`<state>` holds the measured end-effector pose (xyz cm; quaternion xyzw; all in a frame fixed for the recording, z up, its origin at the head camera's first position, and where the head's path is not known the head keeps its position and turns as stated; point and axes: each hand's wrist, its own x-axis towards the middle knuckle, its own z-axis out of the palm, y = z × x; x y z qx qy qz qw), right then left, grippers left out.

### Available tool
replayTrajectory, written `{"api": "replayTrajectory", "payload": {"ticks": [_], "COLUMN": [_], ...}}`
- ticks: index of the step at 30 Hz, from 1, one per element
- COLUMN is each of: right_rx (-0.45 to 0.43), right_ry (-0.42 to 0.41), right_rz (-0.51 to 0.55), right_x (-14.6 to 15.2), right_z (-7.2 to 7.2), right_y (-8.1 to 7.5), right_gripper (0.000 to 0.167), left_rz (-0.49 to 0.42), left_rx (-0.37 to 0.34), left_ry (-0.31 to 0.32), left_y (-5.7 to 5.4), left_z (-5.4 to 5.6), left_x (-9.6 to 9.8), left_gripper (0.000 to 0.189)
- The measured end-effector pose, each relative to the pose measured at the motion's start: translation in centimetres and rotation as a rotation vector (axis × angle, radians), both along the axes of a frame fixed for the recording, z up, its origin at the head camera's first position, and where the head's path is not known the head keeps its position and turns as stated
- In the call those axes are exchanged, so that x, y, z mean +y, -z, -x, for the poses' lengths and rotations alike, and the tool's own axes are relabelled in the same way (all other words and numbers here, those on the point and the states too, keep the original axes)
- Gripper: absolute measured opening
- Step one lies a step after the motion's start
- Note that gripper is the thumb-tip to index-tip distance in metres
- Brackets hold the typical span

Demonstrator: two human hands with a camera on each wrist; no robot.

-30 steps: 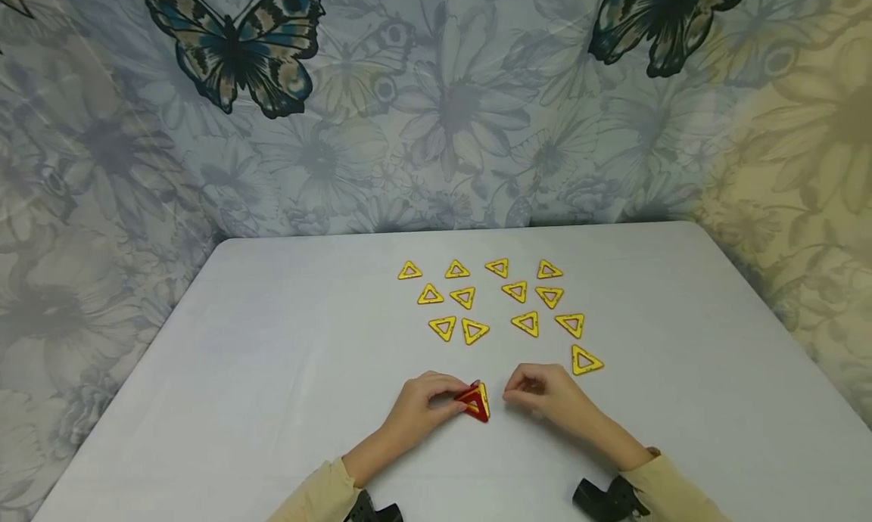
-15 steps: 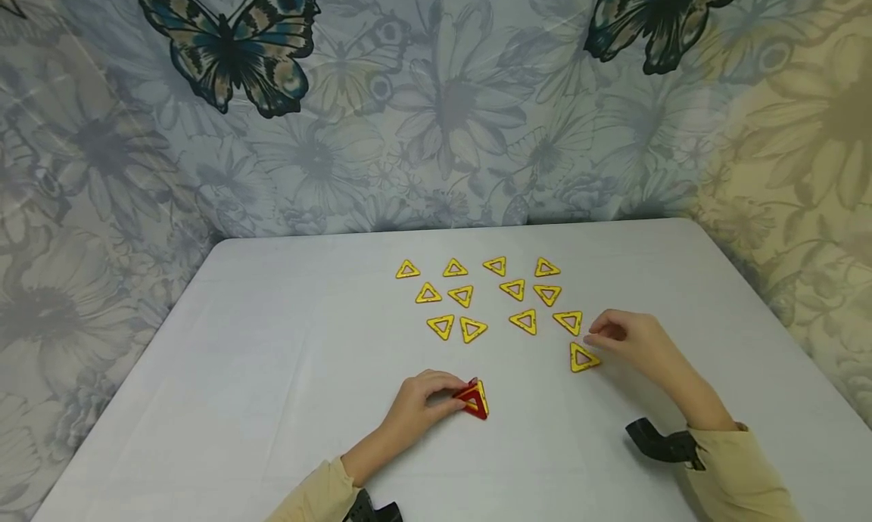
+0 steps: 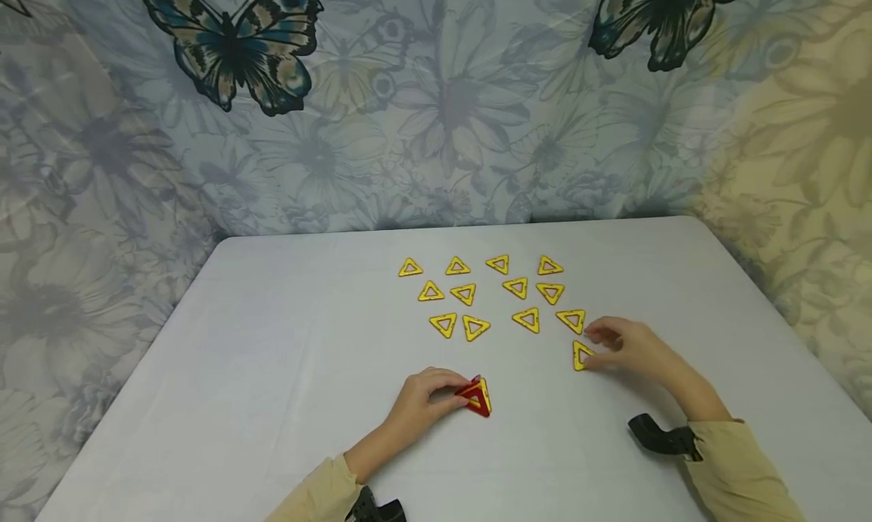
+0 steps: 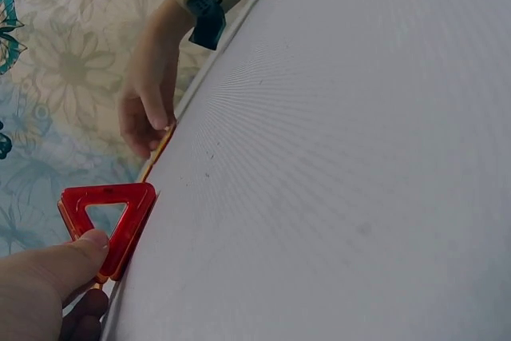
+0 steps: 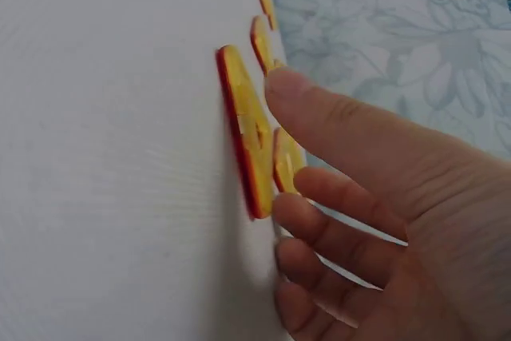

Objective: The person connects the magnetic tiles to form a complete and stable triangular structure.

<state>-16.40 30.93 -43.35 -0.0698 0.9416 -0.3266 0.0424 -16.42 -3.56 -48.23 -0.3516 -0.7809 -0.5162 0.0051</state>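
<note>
My left hand [image 3: 417, 402] pinches a small pyramid of red and yellow triangular magnetic tiles [image 3: 483, 407] between thumb and fingers at the table's near middle. In the left wrist view the thumb lies on the front red tile [image 4: 132, 229], which has an open triangular centre. On the right, my right hand [image 3: 636, 352] is at the nearest yellow triangular tile [image 3: 577, 357], which lies flat. Its thumb covers that tile's right corner in the head view. The right wrist view has the thumb and loosely bent fingers spread apart beside this tile [image 5: 247, 141].
Several more yellow triangular tiles [image 3: 526, 321] lie flat in loose rows toward the back of the white table [image 3: 272, 355]. A butterfly-patterned wall covering [image 3: 443, 128] rises behind. Black wrist mounts [image 3: 657, 436] hang below the sleeves.
My right hand has moved from beside the pyramid to the right, to the nearest yellow tile, and its thumb has lowered over the corner. The left hand keeps its hold in place.
</note>
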Motion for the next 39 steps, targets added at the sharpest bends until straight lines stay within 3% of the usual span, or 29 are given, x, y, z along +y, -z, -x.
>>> {"api": "replayTrajectory", "payload": {"ticks": [3,11,26,29,33,36,39], "right_rx": [-0.013,-0.001,0.032,0.018,-0.013,-0.036,-0.056], "right_ry": [-0.028,-0.082,-0.098,-0.104,-0.128,-0.139,-0.151], "right_rz": [0.011,0.005,-0.029,-0.015,0.013,0.019,0.017], "right_x": [0.0,-0.4,-0.8,-0.9,-1.2,-1.6,-2.0], "right_z": [0.0,0.0,0.0,-0.1,-0.2,-0.3,-0.4], "right_y": [0.5,0.8,0.8,0.8,0.6,0.5,0.4], "right_gripper": [0.054,0.044,0.040,0.037,0.038,0.041,0.043], "left_rz": [-0.005,0.008,0.010,0.010,0.008,0.004,-0.001], "left_rx": [0.005,0.014,0.014,-0.002,-0.008,0.021,0.029], "left_ry": [0.003,-0.001,-0.009,-0.012,-0.015,-0.007,-0.003], "left_y": [0.1,0.0,-0.1,-0.5,-2.5,-3.3,-3.1], "left_z": [0.0,0.0,-0.1,-0.2,-1.0,-1.2,-1.1], "left_x": [0.1,0.0,0.2,0.3,0.3,0.3,0.3], "left_gripper": [0.023,0.023,0.023,0.023,0.021,0.020,0.020]}}
